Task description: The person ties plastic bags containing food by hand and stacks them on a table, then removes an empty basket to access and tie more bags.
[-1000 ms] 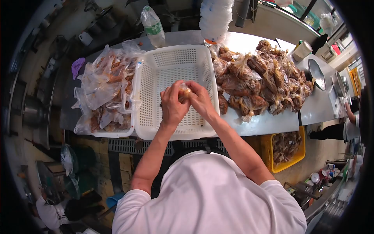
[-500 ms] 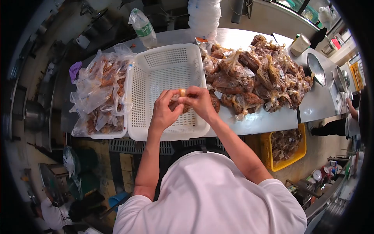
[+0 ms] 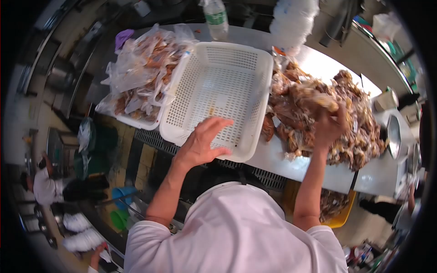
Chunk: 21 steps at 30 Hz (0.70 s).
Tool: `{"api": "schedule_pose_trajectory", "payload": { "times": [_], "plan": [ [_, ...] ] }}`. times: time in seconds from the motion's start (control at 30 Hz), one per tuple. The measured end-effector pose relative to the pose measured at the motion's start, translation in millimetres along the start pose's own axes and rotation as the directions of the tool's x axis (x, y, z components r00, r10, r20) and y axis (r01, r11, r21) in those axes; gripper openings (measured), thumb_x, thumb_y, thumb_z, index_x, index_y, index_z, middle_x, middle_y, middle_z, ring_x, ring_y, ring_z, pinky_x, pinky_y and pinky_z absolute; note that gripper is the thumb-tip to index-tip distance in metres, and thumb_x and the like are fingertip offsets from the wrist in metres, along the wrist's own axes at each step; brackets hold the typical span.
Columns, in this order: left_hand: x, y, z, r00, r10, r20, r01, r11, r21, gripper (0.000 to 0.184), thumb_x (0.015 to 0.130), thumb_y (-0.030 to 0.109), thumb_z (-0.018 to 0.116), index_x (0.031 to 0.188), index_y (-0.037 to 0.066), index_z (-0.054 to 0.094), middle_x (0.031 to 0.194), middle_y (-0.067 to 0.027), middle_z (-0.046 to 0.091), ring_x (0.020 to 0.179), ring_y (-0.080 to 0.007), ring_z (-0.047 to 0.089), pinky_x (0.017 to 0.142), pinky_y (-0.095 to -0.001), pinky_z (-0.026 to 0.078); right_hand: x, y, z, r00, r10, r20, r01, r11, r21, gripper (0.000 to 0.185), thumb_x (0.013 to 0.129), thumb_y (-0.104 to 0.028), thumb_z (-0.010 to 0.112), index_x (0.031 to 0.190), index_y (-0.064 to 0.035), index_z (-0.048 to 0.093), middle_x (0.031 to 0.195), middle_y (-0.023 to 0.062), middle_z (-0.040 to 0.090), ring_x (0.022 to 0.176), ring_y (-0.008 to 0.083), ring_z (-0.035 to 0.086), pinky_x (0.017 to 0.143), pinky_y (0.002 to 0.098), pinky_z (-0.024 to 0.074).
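Observation:
My left hand point(image 3: 205, 142) is open, thumb and fingers apart, over the near edge of a white perforated plastic basket point(image 3: 180, 91). Nothing is in that hand. My right hand point(image 3: 330, 125) reaches to the pile of tied clear bags point(image 3: 359, 132) filled with brown food. Its fingers are closed at the knotted end of one tied bag of brown food point(image 3: 309, 98), which is smeared by motion. Inside the basket only a small yellowish smear and a dark speck show on the bottom.
Left of the basket, a white tray holds loose plastic bags point(image 3: 141, 68) with reddish-brown contents. Behind stand a green-labelled bottle point(image 3: 215, 20) and a stack of clear plastic containers point(image 3: 293, 25). A yellow crate point(image 3: 339, 221) sits below the table. Other people are at both sides.
My hands have separated: the right has moved from over the basket to the bag pile and closed on a bag; the left has opened and stayed by the basket. The view has turned.

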State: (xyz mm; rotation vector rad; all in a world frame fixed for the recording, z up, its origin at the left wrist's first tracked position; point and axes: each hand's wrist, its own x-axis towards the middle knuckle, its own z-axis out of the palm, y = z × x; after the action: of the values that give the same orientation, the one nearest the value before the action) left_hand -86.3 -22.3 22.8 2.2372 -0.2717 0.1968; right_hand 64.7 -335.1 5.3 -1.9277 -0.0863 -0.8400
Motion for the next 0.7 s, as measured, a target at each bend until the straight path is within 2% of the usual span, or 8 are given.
{"api": "schedule_pose_trajectory", "payload": {
  "times": [0.07,0.17,0.2,0.33,0.47,0.57,0.63,0.7],
  "plan": [
    [-31.1,-31.3,6.1,0.975,-0.072,0.211,0.028,0.978,0.206,0.049,0.073,0.006,0.081,0.119,0.005,0.065,0.111,-0.0105,0.067,0.116,-0.0303,0.060,0.100,-0.0399,0.046,14.3,54.1,-4.9,1.000,-0.028,-0.001,0.028,0.999,-0.031,0.020,0.083,0.001,0.074,0.102,-0.0022,0.071,0.087,0.0073,0.066,0.080,0.0153,0.067,0.069,0.0283,0.0527],
    [-71.0,-92.9,37.7,0.993,0.008,0.120,-0.080,0.785,0.614,0.031,0.070,-0.002,0.071,0.099,0.006,0.070,0.094,-0.0084,0.068,0.099,-0.0265,0.065,0.083,-0.0374,0.049,10.3,100.7,2.5,0.900,0.019,0.435,0.201,0.868,-0.454,0.026,0.083,-0.001,0.075,0.108,-0.0033,0.071,0.092,0.0085,0.068,0.086,0.0177,0.067,0.076,0.0322,0.0532],
    [-69.7,-90.7,35.7,0.996,-0.009,0.089,-0.049,0.775,0.630,0.031,0.070,-0.002,0.071,0.099,0.006,0.070,0.094,-0.0084,0.068,0.099,-0.0265,0.065,0.083,-0.0374,0.049,6.7,103.8,4.6,0.903,-0.004,0.429,0.169,0.922,-0.348,0.029,0.084,-0.004,0.076,0.112,-0.0049,0.071,0.095,0.0094,0.070,0.089,0.0192,0.068,0.080,0.0335,0.0531],
    [-50.7,-60.4,11.7,0.994,0.057,0.095,-0.101,0.823,0.559,0.014,0.063,-0.002,0.062,0.074,0.007,0.063,0.070,-0.0057,0.059,0.072,-0.0267,0.061,0.065,-0.0381,0.042,21.8,92.6,4.4,0.787,0.364,0.498,-0.314,0.931,-0.185,0.037,0.089,-0.010,0.075,0.125,-0.0079,0.069,0.117,0.0126,0.072,0.107,0.0243,0.068,0.089,0.0376,0.0534],
    [-19.0,19.5,-65.9,0.979,0.175,-0.106,-0.110,0.888,0.446,0.016,0.064,0.004,0.076,0.076,0.007,0.065,0.070,-0.0057,0.062,0.070,-0.0263,0.063,0.065,-0.0365,0.043,17.4,56.5,19.4,0.929,-0.075,0.363,0.115,0.989,-0.089,0.038,0.091,-0.007,0.072,0.128,-0.0094,0.067,0.124,0.0099,0.070,0.109,0.0239,0.067,0.087,0.0345,0.0545],
    [-17.7,50.8,-133.8,0.961,0.098,-0.258,-0.035,0.971,0.239,0.029,0.064,0.015,0.091,0.082,0.006,0.071,0.075,-0.0051,0.067,0.077,-0.0216,0.067,0.071,-0.0335,0.049,-0.6,24.0,34.9,0.915,-0.070,0.397,0.060,0.997,0.038,0.036,0.093,-0.010,0.070,0.129,-0.0103,0.067,0.123,0.0110,0.069,0.110,0.0205,0.067,0.088,0.0331,0.0555],
    [-27.7,76.1,-175.6,0.908,0.165,-0.384,-0.076,0.969,0.236,0.030,0.064,0.003,0.089,0.088,0.002,0.070,0.071,-0.0058,0.063,0.069,-0.0190,0.066,0.062,-0.0314,0.052,-12.7,16.1,44.1,0.914,-0.121,0.388,0.079,0.989,0.123,0.037,0.091,0.000,0.069,0.128,-0.0049,0.066,0.123,0.0110,0.070,0.106,0.0188,0.067,0.083,0.0318,0.0558],
    [-82.1,61.5,-238.4,0.819,0.202,-0.537,-0.085,0.968,0.235,0.042,0.074,0.004,0.086,0.109,-0.001,0.063,0.099,-0.0078,0.066,0.082,-0.0164,0.066,0.072,-0.0327,0.056,-29.9,14.1,51.9,0.894,-0.058,0.445,-0.020,0.986,0.168,0.037,0.090,0.002,0.068,0.126,-0.0029,0.066,0.118,0.0119,0.070,0.101,0.0159,0.067,0.080,0.0298,0.0555]
  ]
}}
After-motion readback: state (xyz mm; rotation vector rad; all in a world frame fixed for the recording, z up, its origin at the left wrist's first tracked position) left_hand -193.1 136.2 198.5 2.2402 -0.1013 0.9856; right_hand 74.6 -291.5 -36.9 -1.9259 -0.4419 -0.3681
